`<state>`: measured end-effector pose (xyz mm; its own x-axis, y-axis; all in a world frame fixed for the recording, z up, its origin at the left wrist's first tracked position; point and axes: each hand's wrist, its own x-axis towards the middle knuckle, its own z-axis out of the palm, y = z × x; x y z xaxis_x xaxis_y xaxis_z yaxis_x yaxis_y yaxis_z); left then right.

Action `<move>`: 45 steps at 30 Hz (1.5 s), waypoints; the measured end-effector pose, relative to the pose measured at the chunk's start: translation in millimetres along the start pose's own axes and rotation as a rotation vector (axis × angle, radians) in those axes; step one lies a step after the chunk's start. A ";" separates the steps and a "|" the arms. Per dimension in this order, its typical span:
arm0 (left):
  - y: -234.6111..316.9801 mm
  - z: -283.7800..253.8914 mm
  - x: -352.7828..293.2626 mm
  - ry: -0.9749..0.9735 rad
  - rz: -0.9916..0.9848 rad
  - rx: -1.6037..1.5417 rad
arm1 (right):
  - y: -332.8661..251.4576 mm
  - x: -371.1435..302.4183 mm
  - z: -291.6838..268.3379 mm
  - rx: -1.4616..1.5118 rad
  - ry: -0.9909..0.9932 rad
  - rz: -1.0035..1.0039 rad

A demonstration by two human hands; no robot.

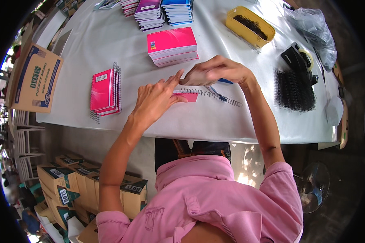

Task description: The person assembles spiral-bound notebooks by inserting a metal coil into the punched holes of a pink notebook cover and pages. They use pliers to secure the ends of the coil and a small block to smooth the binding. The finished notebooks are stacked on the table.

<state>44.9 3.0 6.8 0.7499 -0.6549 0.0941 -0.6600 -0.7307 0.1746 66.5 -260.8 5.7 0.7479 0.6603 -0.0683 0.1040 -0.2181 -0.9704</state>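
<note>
A small pink notebook point(189, 97) lies near the front of the table, largely covered by my hands. My left hand point(157, 97) grips its left end, fingers over the top and thumb at the lower side. A dark wire spiral coil point(225, 99) runs along the notebook's upper edge, its loose end sticking out to the right. Just above the coil is my right hand point(223, 72), fingers bent toward the left fingertips. Motion blurs those fingers, so whether they pinch anything is unclear. A blue pen point(219, 95) lies partly behind the coil.
Ahead stands a pink notebook stack point(172, 42); coil-bound pink notebooks point(103, 90) sit left. Purple point(149, 12) and blue stacks point(177, 11) are farther back. Rightward are a yellow tub point(235, 18), a tape dispenser point(294, 56) and black coils point(294, 91). A carton point(38, 79) stands at left.
</note>
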 end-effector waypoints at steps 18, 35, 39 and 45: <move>-11.6 2.7 -10.2 0.169 -0.099 -0.280 | -5.4 25.2 13.2 -0.207 0.017 0.157; -28.5 52.7 -15.3 0.426 -0.185 -1.089 | -18.3 36.1 19.5 0.231 -0.019 0.047; -25.9 51.8 -14.1 0.402 -0.207 -1.155 | -27.0 37.1 24.1 0.070 0.087 0.103; -32.2 59.3 -16.0 0.399 -0.193 -1.186 | -39.1 33.2 34.9 -0.149 0.179 0.184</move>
<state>51.4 25.6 -58.4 0.9271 -0.3024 0.2214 -0.2477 -0.0512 0.9675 64.4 -205.3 33.2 0.8655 0.4655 -0.1849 0.0411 -0.4339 -0.9000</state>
